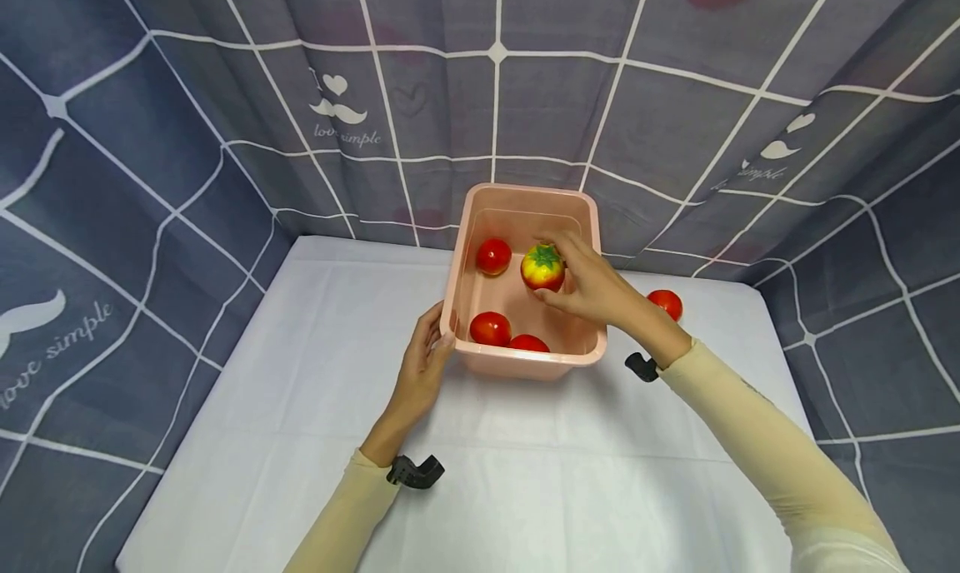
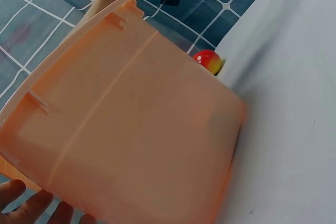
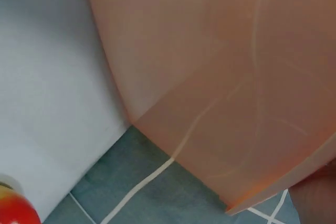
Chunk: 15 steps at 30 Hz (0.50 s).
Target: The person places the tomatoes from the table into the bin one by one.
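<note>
While the left hand rests with straight fingers against the pink bin's near-left corner on the white counter, the right hand has its grip pinching a yellow-red tomato over the bin, above 3 red tomatoes. Another tomato lies outside, on the right.

From the left wrist, fingertips touch the bin wall.

From the right wrist, only bin wall and a tomato show.

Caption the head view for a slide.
Right hand holds a yellow-red tomato over the pink tub; left hand steadies its rim.
</note>
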{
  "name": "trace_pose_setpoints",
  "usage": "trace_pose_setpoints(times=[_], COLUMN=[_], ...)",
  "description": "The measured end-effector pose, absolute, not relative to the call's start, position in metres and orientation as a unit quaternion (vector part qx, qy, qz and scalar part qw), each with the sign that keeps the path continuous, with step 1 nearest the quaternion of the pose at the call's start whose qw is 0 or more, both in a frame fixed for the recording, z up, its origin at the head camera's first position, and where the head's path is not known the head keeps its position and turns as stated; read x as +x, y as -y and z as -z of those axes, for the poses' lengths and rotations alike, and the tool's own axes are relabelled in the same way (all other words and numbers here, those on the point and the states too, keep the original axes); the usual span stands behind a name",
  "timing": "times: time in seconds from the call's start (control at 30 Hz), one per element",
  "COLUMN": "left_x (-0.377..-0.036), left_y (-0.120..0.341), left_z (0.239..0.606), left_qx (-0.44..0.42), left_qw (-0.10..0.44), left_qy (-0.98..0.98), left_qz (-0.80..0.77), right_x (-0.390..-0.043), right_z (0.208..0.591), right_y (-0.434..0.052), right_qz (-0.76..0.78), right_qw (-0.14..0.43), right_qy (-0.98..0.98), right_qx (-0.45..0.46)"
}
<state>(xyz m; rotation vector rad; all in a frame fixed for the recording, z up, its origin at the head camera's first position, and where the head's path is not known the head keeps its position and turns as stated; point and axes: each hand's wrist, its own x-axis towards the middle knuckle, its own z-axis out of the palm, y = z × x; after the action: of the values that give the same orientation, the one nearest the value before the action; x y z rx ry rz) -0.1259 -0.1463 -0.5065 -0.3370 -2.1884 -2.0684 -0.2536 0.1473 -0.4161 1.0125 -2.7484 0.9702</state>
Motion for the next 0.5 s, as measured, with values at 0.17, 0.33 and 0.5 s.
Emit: trace_pose_setpoints(times=[0.17, 0.33, 0.5], left_x=[-0.1257, -0.1271, -0.1270], left_y=[0.1459, 0.1462, 0.1466], left_z=[0.5069, 0.5068, 0.5072], left_qx=[-0.114, -0.120, -0.119], left_qw=[0.052, 0.056, 0.055], left_qy=[0.718, 0.716, 0.716], left_qz=[0.685, 0.685, 0.685], right_x=[-0.2581, -0.2601, -0.2583], right_z=[0.4181, 0.4180, 0.4189], right_y=[-0.1438, -0.1444, -0.1492], right_qz=[-0.328, -0.358, -0.381], right_qw=[0.016, 0.015, 0.021], right_qy=[0.886, 0.878, 0.875], right_qx=[0.326, 0.316, 0.297])
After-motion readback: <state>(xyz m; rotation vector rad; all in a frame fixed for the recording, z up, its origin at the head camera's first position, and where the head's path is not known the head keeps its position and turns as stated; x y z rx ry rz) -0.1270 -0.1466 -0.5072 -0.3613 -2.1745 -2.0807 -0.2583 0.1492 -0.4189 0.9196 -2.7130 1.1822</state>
